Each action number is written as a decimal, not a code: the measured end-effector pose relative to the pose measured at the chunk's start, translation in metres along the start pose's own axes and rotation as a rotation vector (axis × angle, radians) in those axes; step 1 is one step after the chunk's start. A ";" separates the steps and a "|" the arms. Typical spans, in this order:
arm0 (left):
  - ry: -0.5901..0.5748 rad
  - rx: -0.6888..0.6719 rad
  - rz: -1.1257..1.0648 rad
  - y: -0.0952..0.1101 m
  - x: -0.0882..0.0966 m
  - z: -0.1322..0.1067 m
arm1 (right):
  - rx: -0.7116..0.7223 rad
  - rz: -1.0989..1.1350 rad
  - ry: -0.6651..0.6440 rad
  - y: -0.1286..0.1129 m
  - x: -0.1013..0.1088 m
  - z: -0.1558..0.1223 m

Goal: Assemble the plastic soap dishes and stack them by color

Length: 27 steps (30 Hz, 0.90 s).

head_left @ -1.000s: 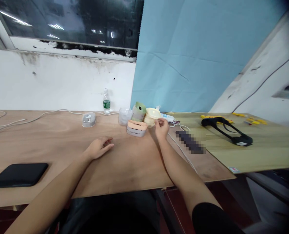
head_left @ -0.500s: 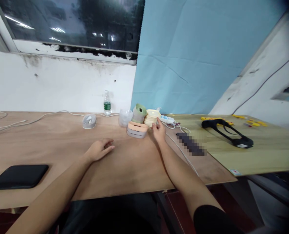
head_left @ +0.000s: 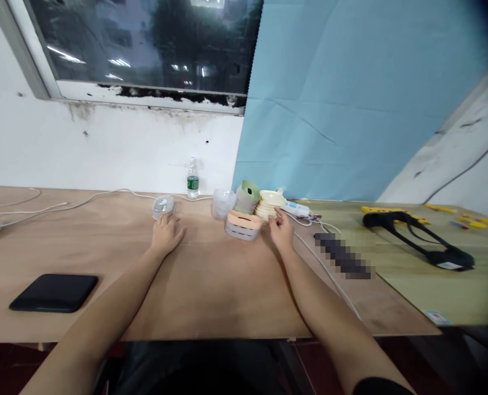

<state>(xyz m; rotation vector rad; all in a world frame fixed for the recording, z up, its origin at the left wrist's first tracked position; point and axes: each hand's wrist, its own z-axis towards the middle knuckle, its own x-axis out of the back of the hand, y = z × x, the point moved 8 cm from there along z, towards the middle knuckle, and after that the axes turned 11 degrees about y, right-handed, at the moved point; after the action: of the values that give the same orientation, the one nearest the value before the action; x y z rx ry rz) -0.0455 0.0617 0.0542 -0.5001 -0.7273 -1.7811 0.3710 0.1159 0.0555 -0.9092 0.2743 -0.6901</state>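
The wooden tabletop point(head_left: 211, 285) carries everything. A black pad point(head_left: 55, 292) lies well to the left and a black strap point(head_left: 416, 238) well to the right. Our left hand point(head_left: 166, 233) lies flat, its grip open and empty, fingertips at the grey mouse-like device point(head_left: 163, 207). Our right hand point(head_left: 282, 230) is half curled at the stack of cream discs point(head_left: 268, 204); we cannot tell whether its grip pinches one. The discs look thin, light and apt to slide, so we judge them best taken by the rim. The peach-lidded box point(head_left: 244, 225) and green cup point(head_left: 247, 196) crowd their left side.

Bottle point(head_left: 192, 179) stands behind mouse point(head_left: 163, 207), left of cups point(head_left: 246, 197).
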 end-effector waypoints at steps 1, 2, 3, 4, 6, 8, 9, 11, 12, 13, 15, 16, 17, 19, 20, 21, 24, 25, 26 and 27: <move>0.013 0.026 0.046 -0.009 -0.003 0.003 | 0.015 -0.016 -0.006 -0.001 -0.001 -0.001; 0.017 0.044 0.079 -0.016 -0.005 0.007 | 0.031 -0.033 -0.014 -0.001 -0.002 -0.001; 0.018 0.056 0.103 -0.022 -0.008 0.010 | 0.047 -0.051 -0.024 -0.002 -0.003 -0.002; 0.018 0.067 0.125 -0.027 -0.010 0.014 | 0.059 -0.067 -0.036 -0.003 -0.004 -0.003; 0.009 0.096 0.169 -0.036 -0.016 0.021 | 0.069 -0.093 -0.058 -0.004 -0.005 -0.005; -0.018 0.138 0.216 -0.046 -0.024 0.026 | 0.069 -0.119 -0.066 -0.006 -0.006 -0.006; -0.043 0.157 0.233 -0.049 -0.028 0.028 | 0.070 -0.131 -0.066 -0.007 -0.005 -0.006; -0.091 0.190 0.266 -0.054 -0.033 0.030 | 0.076 -0.148 -0.052 -0.010 -0.003 -0.005; -0.101 0.178 0.277 -0.052 -0.034 0.029 | 0.082 -0.152 -0.040 -0.012 -0.001 -0.005; -0.102 0.149 0.284 -0.047 -0.033 0.028 | 0.091 -0.153 -0.027 -0.015 0.001 -0.005; -0.090 0.048 0.280 -0.027 -0.026 0.021 | 0.124 -0.147 0.000 -0.025 0.004 -0.006; -0.082 -0.013 0.262 -0.014 -0.021 0.016 | 0.153 -0.144 0.016 -0.031 0.006 -0.008; -0.087 -0.089 0.222 0.002 -0.016 0.010 | 0.190 -0.141 0.031 -0.039 0.007 -0.011; -0.118 -0.278 0.089 0.041 -0.007 -0.004 | 0.285 -0.133 0.048 -0.058 0.006 -0.023; -0.117 -0.367 0.020 0.059 -0.001 -0.011 | 0.339 -0.125 0.043 -0.069 0.004 -0.031; -0.113 -0.435 -0.036 0.075 0.005 -0.017 | 0.394 -0.110 0.018 -0.080 -0.001 -0.042; -0.058 -0.447 -0.117 0.095 0.016 -0.023 | 0.557 -0.039 -0.199 -0.115 -0.024 -0.081; -0.049 -0.420 -0.124 0.095 0.017 -0.022 | 0.601 -0.019 -0.315 -0.124 -0.034 -0.095; -0.048 -0.386 -0.124 0.092 0.016 -0.021 | 0.639 -0.005 -0.427 -0.133 -0.044 -0.109; -0.060 -0.353 -0.122 0.087 0.014 -0.020 | 0.676 0.003 -0.528 -0.139 -0.053 -0.121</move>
<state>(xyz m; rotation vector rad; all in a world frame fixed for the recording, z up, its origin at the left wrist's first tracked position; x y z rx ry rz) 0.0328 0.0197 0.0688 -0.7599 -0.4918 -2.0288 0.2110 0.0157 0.0908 -0.4104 -0.4127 -0.4651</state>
